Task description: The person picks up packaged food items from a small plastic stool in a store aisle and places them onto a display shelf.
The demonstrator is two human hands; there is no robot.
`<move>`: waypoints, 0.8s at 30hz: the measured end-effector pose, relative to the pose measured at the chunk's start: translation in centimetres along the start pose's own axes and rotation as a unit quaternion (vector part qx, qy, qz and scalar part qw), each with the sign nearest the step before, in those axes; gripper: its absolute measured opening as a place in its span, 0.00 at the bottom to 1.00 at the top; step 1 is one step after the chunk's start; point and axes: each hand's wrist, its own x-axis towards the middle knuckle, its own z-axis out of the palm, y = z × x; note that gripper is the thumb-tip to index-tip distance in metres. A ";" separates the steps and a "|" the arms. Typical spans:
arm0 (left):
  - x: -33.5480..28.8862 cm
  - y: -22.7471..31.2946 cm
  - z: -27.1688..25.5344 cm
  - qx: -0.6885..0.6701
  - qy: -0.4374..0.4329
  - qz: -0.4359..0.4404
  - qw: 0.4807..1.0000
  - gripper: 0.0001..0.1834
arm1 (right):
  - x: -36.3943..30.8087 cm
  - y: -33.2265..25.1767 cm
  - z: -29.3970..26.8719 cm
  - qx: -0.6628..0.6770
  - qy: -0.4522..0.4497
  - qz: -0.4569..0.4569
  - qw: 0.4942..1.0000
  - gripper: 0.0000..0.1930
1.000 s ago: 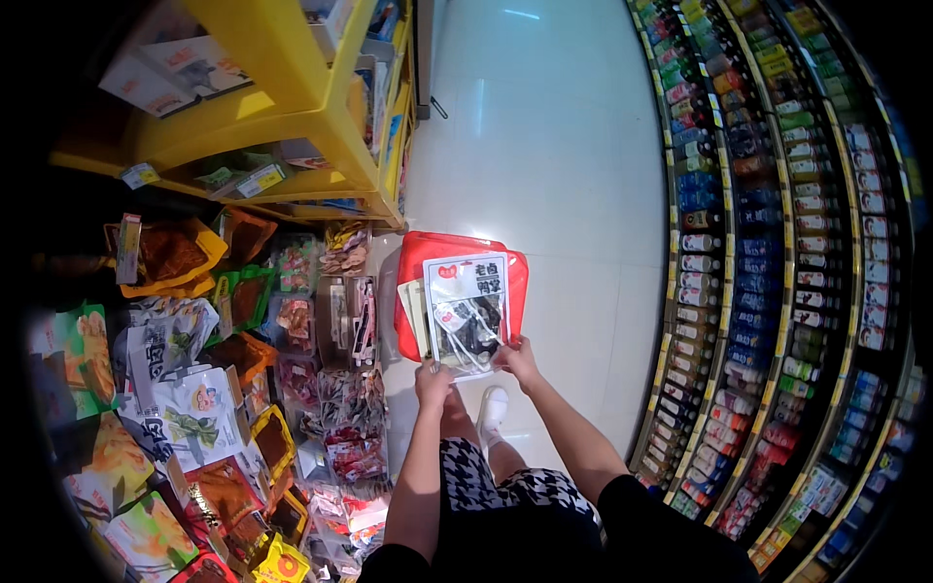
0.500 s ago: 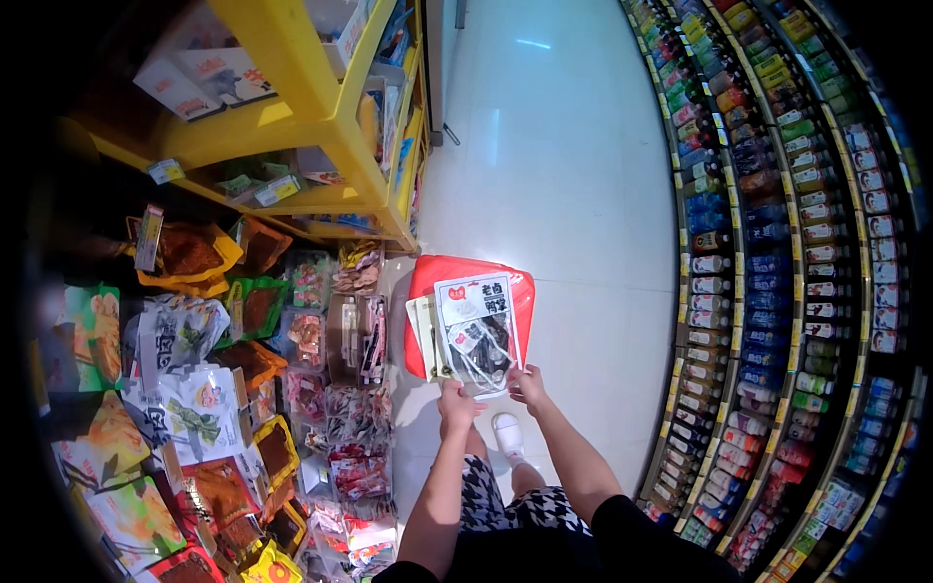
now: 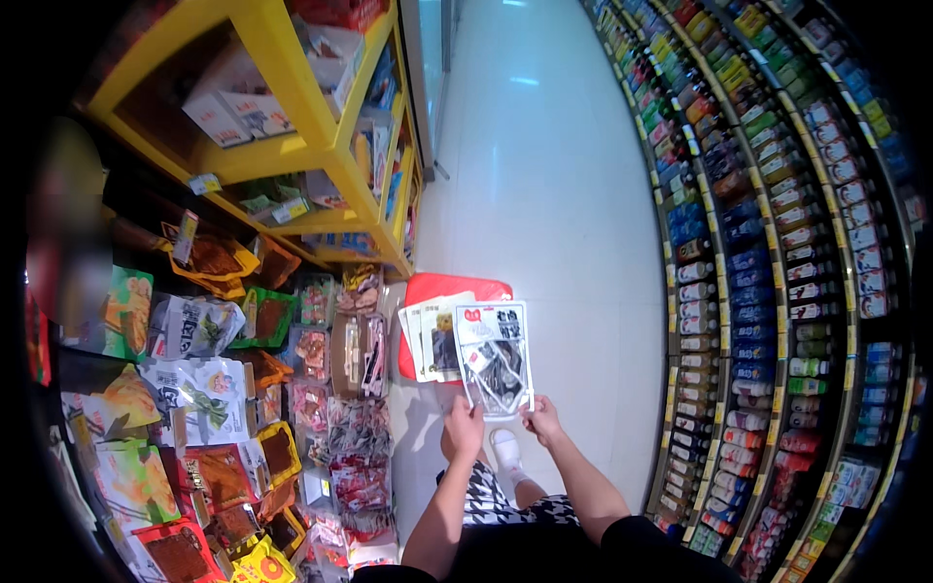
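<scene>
Over the floor (image 3: pixel 573 223), a pouch (image 3: pixel 494 360) (white-edged) is pinched at its lower corners by the left hand (image 3: pixel 465 426) and right hand (image 3: pixel 545 418).

Shows glossy plastic film on the windowed pouch (image 3: pixel 498 374), smooth plastic on the yellow rack (image 3: pixel 299 83), polished sheen on floor tiles (image 3: pixel 544 194), cloth on patterned shorts (image 3: pixel 488 503).

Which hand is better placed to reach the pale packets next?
Probably the left hand: it holds the lower left corner of the pouch, nearer the pale packets. The right hand, at the lower right corner, would likely have to cross the pouch.
</scene>
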 end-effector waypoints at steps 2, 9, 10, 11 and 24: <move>-1.9 2.2 -1.1 -0.016 0.010 0.020 1.000 0.14 | -1.7 -0.3 -2.3 -0.007 -0.040 -0.007 0.999 0.12; -9.2 5.5 -7.8 -0.054 -0.012 0.036 0.998 0.17 | -11.1 -3.9 -4.1 -0.089 -0.144 -0.054 0.984 0.10; -10.7 6.1 -8.7 -0.141 -0.023 0.033 0.989 0.16 | -13.0 -4.6 -4.3 -0.063 -0.166 -0.057 0.983 0.11; -12.3 6.6 -9.7 -0.228 -0.033 0.031 0.973 0.15 | -14.7 -4.5 -5.0 -0.069 -0.178 -0.062 0.980 0.11; -31.1 -0.9 -12.3 -0.355 0.166 0.010 0.920 0.15 | -25.0 -0.4 -7.3 -0.153 -0.421 -0.163 0.879 0.15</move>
